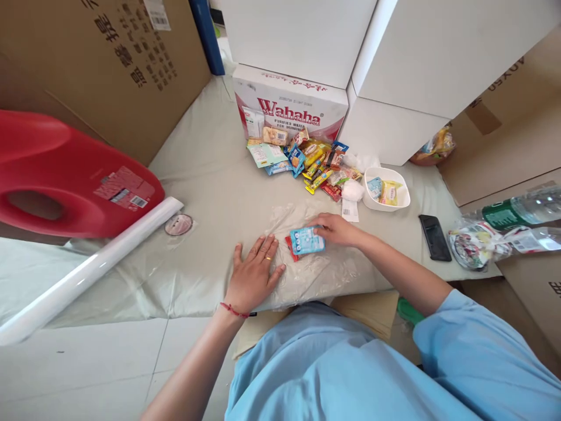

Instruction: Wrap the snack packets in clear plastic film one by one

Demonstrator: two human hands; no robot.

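My left hand (253, 275) lies flat on the table at the left edge of a clear plastic bag (315, 275), its fingers spread and holding nothing. Over the bag, my right hand (336, 230) grips the right end of a light blue packet (302, 240) between thumb and fingers. Part of a red packet (293, 250) shows from under the blue one. Farther back is a pile of snack packets (313, 153) in yellow, blue, brown and red. A white bowl (405, 197) to its right holds a blue packet and a yellow packet (389, 192).
A Wahaha carton (291, 105) stands behind the snacks. At left are a red jug (79, 175), a plastic film roll (94, 266) and a round disc (179, 224). A black phone (435, 237) and clear bottles (526, 207) lie at right. White boxes (298, 35) rise behind.
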